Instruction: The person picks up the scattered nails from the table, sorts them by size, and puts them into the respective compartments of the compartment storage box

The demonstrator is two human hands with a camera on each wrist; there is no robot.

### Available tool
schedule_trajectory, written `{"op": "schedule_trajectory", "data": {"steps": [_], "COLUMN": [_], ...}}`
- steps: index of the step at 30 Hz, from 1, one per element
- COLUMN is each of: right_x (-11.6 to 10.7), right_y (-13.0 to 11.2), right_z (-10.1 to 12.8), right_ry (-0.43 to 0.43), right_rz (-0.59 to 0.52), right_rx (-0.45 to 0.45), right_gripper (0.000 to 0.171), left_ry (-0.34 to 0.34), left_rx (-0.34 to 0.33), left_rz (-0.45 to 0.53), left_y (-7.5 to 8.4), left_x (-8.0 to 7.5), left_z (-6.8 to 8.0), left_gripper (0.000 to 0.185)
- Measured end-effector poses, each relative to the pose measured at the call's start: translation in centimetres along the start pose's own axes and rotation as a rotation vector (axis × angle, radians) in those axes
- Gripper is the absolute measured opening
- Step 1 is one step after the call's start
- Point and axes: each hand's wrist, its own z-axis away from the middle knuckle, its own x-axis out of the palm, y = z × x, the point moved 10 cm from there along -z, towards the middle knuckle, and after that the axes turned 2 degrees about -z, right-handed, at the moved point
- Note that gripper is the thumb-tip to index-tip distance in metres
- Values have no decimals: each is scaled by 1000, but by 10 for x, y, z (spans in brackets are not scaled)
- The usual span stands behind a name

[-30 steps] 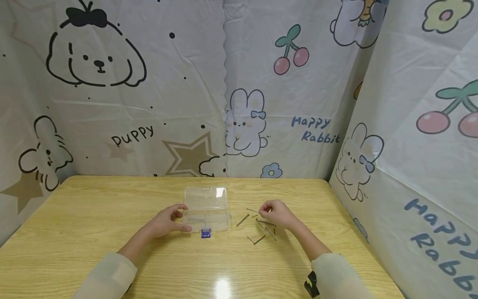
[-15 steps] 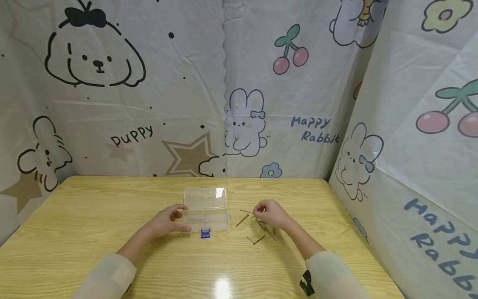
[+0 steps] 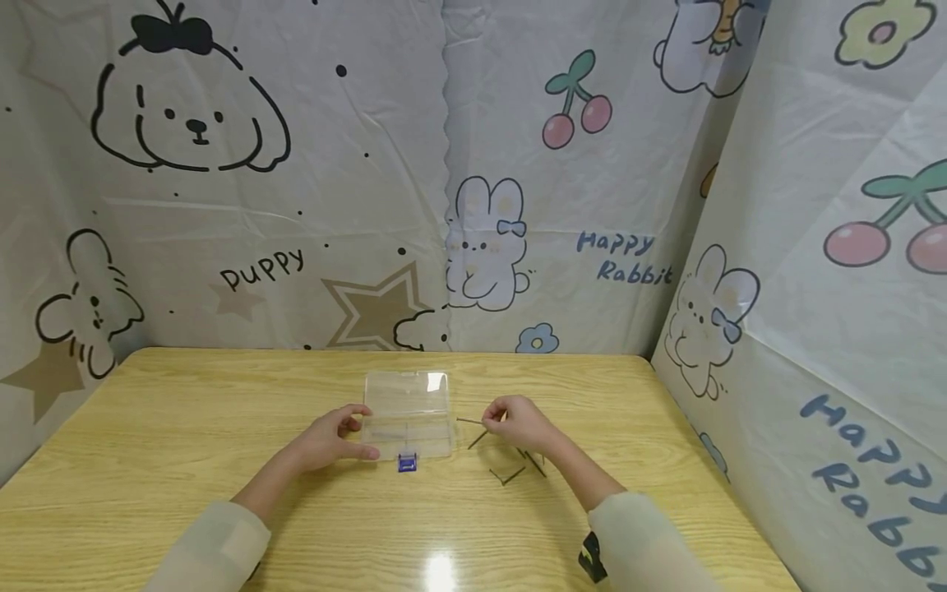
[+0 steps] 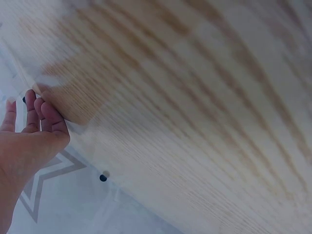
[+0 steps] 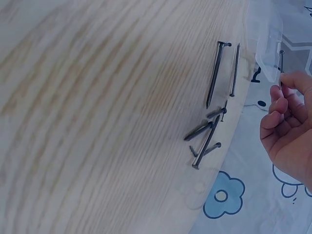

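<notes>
One nail (image 3: 469,422) is pinched in the right hand (image 3: 518,424), carried toward the clear box (image 3: 408,413) at 9 o'clock of it. The left hand (image 3: 330,439) grips the box's left edge. Next likely calls for lowering the nail into a compartment. About six nails (image 5: 209,131) lie on the table (image 3: 185,427).
</notes>
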Motion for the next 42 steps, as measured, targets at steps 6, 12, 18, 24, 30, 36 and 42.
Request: {"op": "schedule_trajectory", "data": {"steps": [6, 12, 18, 24, 30, 36, 42], "right_x": [5, 12, 20, 28, 36, 42, 47], "right_y": [-9, -17, -25, -33, -39, -43, -43], "right_z": [-3, -10, -16, -20, -26, -31, -35], "right_ry": [-13, -22, -31, -51, -55, -61, -54], "right_rz": [-8, 8, 7, 10, 25, 30, 39], "right_rx": [-13, -40, -74, -67, -91, -105, -85], "right_gripper": [15, 13, 13, 11, 11, 12, 11], "left_ry": [5, 8, 4, 4, 4, 3, 8], "left_rx": [0, -5, -12, -10, -11, -8, -7], "left_rz": [8, 14, 12, 7, 17, 18, -2], "left_y": [0, 0, -2, -2, -2, -3, -3], "left_x": [0, 0, 1, 0, 0, 0, 0], "left_z": [0, 0, -1, -1, 0, 0, -2], "left_gripper": [74, 73, 75, 74, 75, 75, 74]}}
